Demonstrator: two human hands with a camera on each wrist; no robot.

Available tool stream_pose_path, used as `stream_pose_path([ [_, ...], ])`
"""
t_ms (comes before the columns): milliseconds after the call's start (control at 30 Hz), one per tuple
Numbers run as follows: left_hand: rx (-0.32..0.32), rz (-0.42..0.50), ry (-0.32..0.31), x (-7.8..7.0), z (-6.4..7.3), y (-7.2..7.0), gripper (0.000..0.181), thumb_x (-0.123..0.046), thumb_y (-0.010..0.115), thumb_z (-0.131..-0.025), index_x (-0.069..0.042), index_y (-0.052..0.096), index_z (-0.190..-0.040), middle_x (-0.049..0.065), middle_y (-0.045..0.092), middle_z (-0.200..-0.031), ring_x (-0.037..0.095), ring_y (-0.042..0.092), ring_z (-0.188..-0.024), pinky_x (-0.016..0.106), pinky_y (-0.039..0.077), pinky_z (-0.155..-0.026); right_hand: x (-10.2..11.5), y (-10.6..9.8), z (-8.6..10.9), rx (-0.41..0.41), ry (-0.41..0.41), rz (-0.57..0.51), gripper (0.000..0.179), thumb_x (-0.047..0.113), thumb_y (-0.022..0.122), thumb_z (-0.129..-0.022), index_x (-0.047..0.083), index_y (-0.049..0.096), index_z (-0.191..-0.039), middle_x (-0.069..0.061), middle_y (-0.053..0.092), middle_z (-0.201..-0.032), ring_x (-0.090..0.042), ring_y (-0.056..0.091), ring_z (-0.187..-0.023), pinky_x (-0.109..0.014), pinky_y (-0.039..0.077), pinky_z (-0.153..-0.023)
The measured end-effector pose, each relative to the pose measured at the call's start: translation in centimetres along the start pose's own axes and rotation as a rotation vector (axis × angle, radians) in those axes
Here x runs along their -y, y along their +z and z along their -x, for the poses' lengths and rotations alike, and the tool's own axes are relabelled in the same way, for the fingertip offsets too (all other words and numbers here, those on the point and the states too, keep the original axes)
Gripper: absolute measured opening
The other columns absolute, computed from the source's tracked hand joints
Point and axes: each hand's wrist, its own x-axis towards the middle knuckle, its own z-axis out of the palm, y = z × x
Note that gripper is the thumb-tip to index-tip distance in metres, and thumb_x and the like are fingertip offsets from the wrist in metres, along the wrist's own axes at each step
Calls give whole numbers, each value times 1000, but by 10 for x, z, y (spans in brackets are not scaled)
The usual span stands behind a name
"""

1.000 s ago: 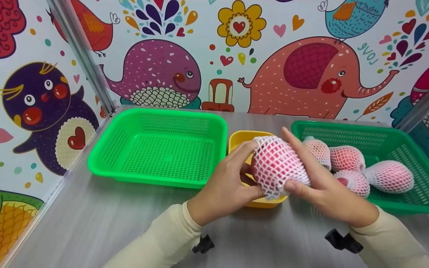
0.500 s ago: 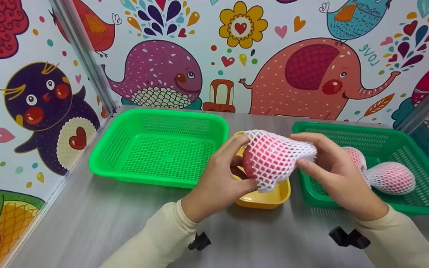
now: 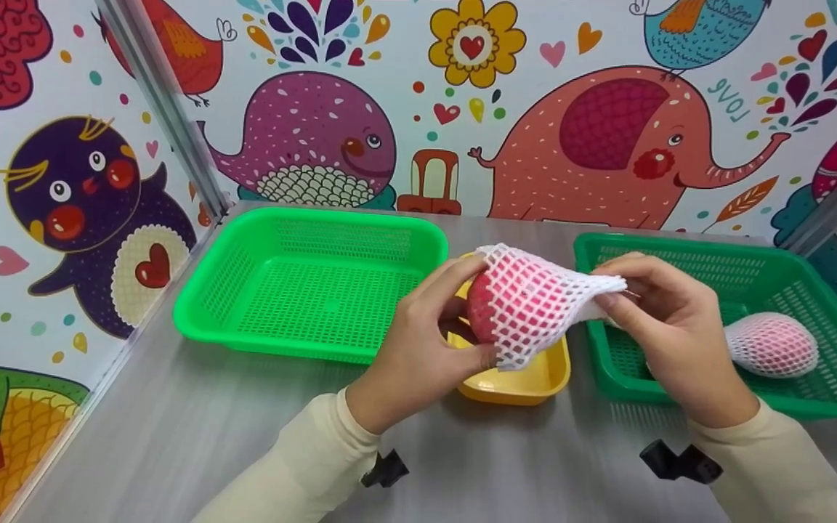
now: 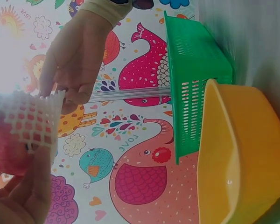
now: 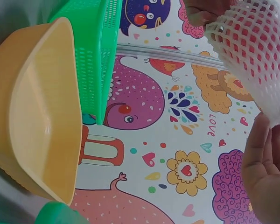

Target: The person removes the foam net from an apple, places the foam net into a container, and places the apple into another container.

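Observation:
A red fruit (image 3: 482, 309) sits partly inside a white foam net (image 3: 535, 298), its left side bare. My left hand (image 3: 415, 341) grips the fruit and the net's open edge from the left, thumb below and fingers above. With thumb and fingers, my right hand (image 3: 680, 334) pinches the narrow far end of the net, drawn out to the right. The right wrist view shows the foam net (image 5: 256, 51) tapering to those fingertips. Both hands are above a yellow basin (image 3: 553, 381); the fruit hides part of it.
A bright green basket (image 3: 309, 350) with nothing visible inside stands to the left. On the right is a darker green basket (image 3: 774, 404) holding a netted fruit (image 3: 778, 345); my right hand covers others there. Cartoon-printed walls (image 3: 462, 145) close off the back and left.
My right hand has slid from the fruit's side to the net's end and pulled it rightward into a point. More bare red skin shows at the left. The left hand shifted slightly left.

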Motion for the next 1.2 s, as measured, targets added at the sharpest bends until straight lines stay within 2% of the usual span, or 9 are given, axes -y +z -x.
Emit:
stream_pose_path([
  [100, -25, 22, 15, -1, -1, -3, 81, -13, 93, -87, -18, 54, -157, 0, 58, -144, 15, 76, -97, 37, 66, -82, -1, -1, 0, -13, -2, -15, 24, -14, 67, -100, -11, 70, -124, -22, 68, -123, -29, 71, -104, -31, 63, -86],
  [233, -79, 32, 5, -1, -1, -8, 80, -21, 93, -90, -22, 53, -159, -3, 58, -146, 16, 76, -98, 39, 66, -83, -3, -4, -1, -44, 17, -43, 24, -12, 67, -101, -13, 67, -125, -22, 69, -123, -29, 71, -101, -33, 64, -84],
  [433, -149, 39, -20, -1, -2, -15, 81, -30, 92, -90, -23, 51, -160, -2, 56, -150, 17, 75, -103, 40, 65, -86, -7, -11, -7, -153, 61, -139, 26, -7, 66, -104, -14, 63, -129, -26, 65, -127, -32, 68, -105, -33, 63, -88],
  [600, -163, 17, -37, 1, -3, -17, 82, -31, 91, -91, -22, 50, -161, -1, 55, -151, 16, 75, -104, 39, 65, -86, -9, -14, -8, -181, 79, -210, 28, -9, 64, -104, -14, 62, -131, -28, 64, -130, -33, 67, -107, -34, 63, -89],
  [867, -185, 8, -21, 3, -7, -24, 82, -35, 91, -91, -20, 50, -161, -1, 55, -153, 16, 76, -102, 39, 65, -85, -10, -13, -9, -183, 87, -216, 28, -8, 64, -104, -13, 61, -132, -28, 63, -131, -33, 67, -106, -34, 63, -88],
  [1200, -240, -44, -12, 4, -13, -41, 83, -31, 91, -91, -19, 49, -162, -2, 54, -154, 18, 72, -115, 38, 65, -86, -11, -11, -12, -216, 123, -167, 29, -3, 68, -104, -11, 63, -131, -28, 63, -131, -34, 67, -106, -35, 63, -89],
])
